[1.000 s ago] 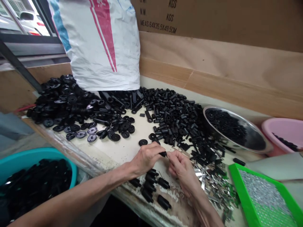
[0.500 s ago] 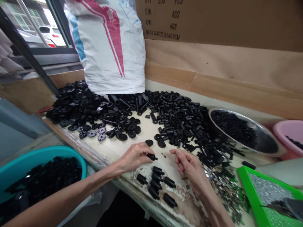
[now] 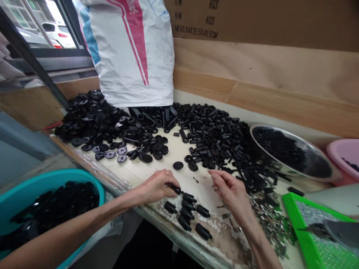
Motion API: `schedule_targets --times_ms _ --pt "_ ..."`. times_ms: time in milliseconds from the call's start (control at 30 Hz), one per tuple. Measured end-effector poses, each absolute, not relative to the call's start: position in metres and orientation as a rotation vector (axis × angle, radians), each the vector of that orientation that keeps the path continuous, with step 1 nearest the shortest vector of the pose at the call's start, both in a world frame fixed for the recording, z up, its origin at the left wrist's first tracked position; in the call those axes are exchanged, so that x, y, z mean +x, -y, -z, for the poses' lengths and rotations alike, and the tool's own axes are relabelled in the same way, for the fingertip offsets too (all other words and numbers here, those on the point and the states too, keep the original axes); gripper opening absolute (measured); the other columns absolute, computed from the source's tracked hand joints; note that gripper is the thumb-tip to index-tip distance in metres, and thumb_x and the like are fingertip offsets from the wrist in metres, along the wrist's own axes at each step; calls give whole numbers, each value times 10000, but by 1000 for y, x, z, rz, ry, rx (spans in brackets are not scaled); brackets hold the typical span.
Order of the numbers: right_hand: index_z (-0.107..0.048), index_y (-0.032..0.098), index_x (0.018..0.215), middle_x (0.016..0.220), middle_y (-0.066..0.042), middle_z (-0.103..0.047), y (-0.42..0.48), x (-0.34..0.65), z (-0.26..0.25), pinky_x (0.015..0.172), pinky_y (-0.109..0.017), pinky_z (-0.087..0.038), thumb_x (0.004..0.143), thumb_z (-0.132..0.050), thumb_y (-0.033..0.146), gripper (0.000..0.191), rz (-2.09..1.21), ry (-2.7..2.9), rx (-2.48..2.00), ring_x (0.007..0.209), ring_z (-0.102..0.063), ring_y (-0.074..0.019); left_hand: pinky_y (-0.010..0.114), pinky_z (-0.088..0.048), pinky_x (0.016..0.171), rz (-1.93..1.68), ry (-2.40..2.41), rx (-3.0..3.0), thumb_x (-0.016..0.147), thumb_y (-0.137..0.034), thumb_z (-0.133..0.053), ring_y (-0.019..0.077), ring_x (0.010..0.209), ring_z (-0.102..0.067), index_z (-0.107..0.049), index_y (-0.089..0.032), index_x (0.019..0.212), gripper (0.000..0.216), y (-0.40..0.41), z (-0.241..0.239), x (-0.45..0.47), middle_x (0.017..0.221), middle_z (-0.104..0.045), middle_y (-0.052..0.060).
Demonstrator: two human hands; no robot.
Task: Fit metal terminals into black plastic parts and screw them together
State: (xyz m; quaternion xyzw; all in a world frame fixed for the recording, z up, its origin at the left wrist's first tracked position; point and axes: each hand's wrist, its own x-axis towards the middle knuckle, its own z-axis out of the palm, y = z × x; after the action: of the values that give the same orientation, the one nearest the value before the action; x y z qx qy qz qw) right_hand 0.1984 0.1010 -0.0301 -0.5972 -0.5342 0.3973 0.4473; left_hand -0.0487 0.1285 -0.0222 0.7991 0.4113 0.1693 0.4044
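Observation:
My left hand (image 3: 157,186) is closed round a short black plastic cylinder (image 3: 175,189) with a narrow tip, which points right. Just below it, several similar black cylinders (image 3: 187,204) lie in a loose group on the worn worktop, tips toward the lower right. My right hand (image 3: 228,188) hovers over the worktop to the right, thumb and fingers pinched together; whatever may be between them is too small or hidden to name. Beyond the hands lie a few flat black discs (image 3: 178,165).
Black round parts (image 3: 92,119) and black tubes (image 3: 213,130) are heaped behind. At right are a steel bowl (image 3: 322,170), small metal pieces (image 3: 273,224), a green tray (image 3: 304,231) and a pink basin (image 3: 342,149). A teal tub (image 3: 97,183) stands left; a white sack (image 3: 134,56) stands behind.
My left hand has moved down with the black cylinder, closer to the group. The right hand has drawn slightly away to the right. The whole view has shifted a little.

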Motion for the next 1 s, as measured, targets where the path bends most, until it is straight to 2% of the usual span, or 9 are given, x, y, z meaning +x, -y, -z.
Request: schedule_targets --times_ms 100,167,267,433,567,733,933,1000 --pt "-713 245 946 834 -27 -632 -94 184 24 606 -258 -446 791 -664 357 198 -940 1552 -1375 733 -568 -169 216 -394 602 -522 -1023 1728 722 -254 -689 124 672 -523 -711 -149 916 221 -130 19 -39 774 -596 9" --pt "-696 244 972 850 -28 -630 -90 175 23 667 -265 -455 845 -608 286 160 -856 1773 -1247 767 -580 -166 211 -389 581 -577 -973 1550 706 -248 -682 115 644 -508 -709 -128 895 225 -130 17 -31 738 -591 2" --pt "-644 215 1001 844 -28 -612 -87 171 26 673 -248 -454 915 -503 215 165 -676 1973 -1135 748 -583 -143 206 -360 530 -592 -943 1433 682 -231 -674 92 565 -462 -702 -104 868 226 -129 14 -22 646 -555 -19" --pt "-599 202 892 795 -12 -585 -85 172 31 634 -238 -421 927 -484 217 122 -553 2011 -1243 695 -563 -131 214 -355 475 -520 -927 1340 692 -225 -643 90 482 -436 -688 -91 885 239 -126 11 -17 555 -527 -26" --pt "-540 201 786 721 8 -566 -83 167 31 619 -241 -392 932 -459 224 169 -527 1939 -1333 656 -541 -130 198 -350 497 -669 -1050 1599 731 -171 -626 82 539 -464 -703 -146 862 154 -118 11 -13 668 -554 -19" --pt "-505 203 746 653 34 -558 -84 163 31 547 -215 -364 948 -437 256 220 -530 1850 -1430 586 -517 -110 199 -398 648 -860 -1123 1950 754 -34 -570 103 697 -521 -692 -167 884 222 -110 14 -5 758 -575 -5" --pt "-494 201 767 724 9 -534 -84 167 34 616 -240 -367 938 -425 262 194 -495 1901 -1370 658 -516 -130 190 -410 609 -743 -1057 1935 773 -81 -597 97 671 -534 -685 -187 971 241 -118 11 -9 791 -569 -8" --pt "-493 199 768 741 -1 -533 -84 166 35 626 -254 -361 936 -416 264 196 -480 1905 -1364 674 -517 -140 188 -417 610 -701 -1037 1946 776 -82 -594 101 682 -544 -692 -182 947 221 -121 8 -9 792 -570 -5"
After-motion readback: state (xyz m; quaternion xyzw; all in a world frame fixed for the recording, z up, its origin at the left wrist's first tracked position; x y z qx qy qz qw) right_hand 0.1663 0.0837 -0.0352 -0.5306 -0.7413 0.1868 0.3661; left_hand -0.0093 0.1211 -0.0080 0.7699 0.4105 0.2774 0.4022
